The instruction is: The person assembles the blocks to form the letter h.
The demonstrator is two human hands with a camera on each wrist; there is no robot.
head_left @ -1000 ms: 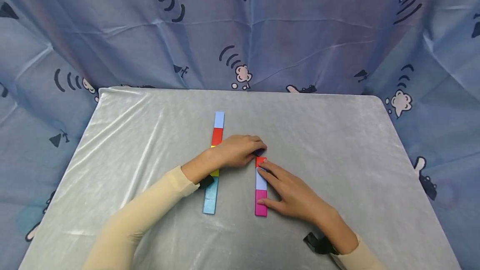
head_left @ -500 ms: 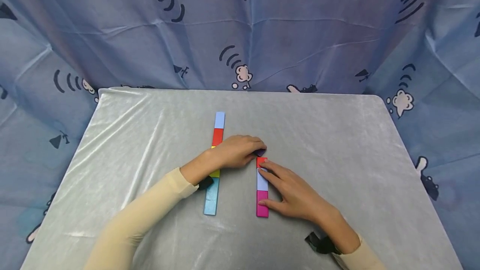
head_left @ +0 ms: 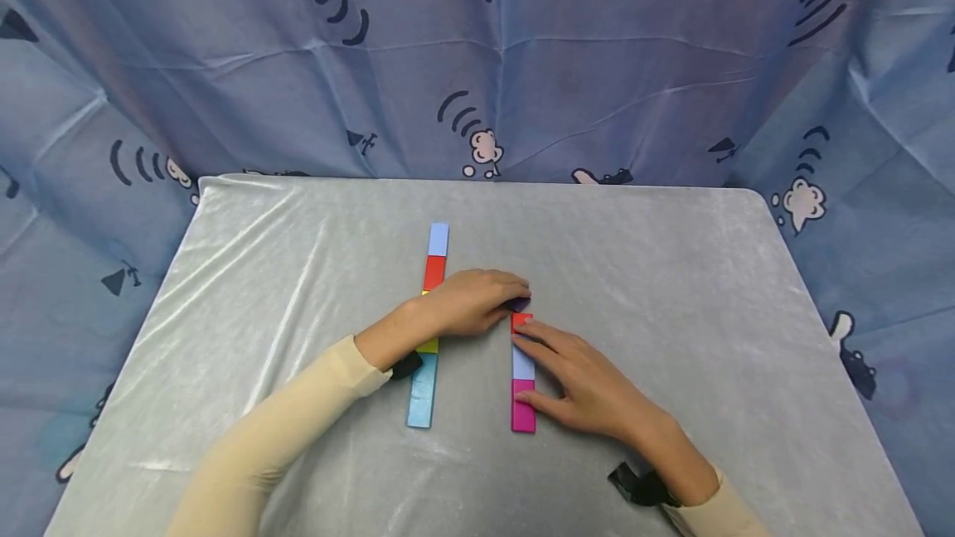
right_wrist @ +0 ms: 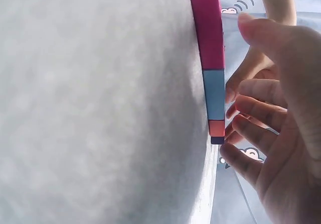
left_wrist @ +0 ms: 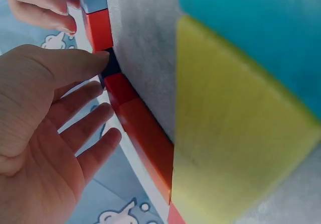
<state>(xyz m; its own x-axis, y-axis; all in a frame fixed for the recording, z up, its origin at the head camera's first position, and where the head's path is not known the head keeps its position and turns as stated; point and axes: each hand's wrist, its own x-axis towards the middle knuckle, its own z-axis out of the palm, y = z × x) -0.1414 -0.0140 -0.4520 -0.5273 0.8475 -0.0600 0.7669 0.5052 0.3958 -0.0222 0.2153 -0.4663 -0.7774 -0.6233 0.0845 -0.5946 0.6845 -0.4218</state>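
My left hand (head_left: 477, 301) reaches across the left row and pinches a dark purple block (head_left: 517, 304) at the far end of the right row. In the left wrist view the thumb lies on its side, fingers opposite. The right row runs nearer through a red block (head_left: 520, 320), a light blue block (head_left: 523, 365) and a magenta block (head_left: 523, 417). My right hand (head_left: 578, 379) rests its relaxed fingers over the red and light blue blocks, thumb on the magenta one. In the right wrist view the purple block (right_wrist: 217, 140) meets the row's end.
The left row holds a light blue block (head_left: 438, 239), a red block (head_left: 434, 272), a yellow block (left_wrist: 235, 118) and a teal block (head_left: 421, 392); my left hand and wrist hide its middle. A grey velvety cloth (head_left: 671, 288) covers the table, with a patterned blue curtain (head_left: 597, 65) behind.
Both hands hold nearly the same places, and the purple block stays at the right row's far end. The whole head view shifts very slightly.
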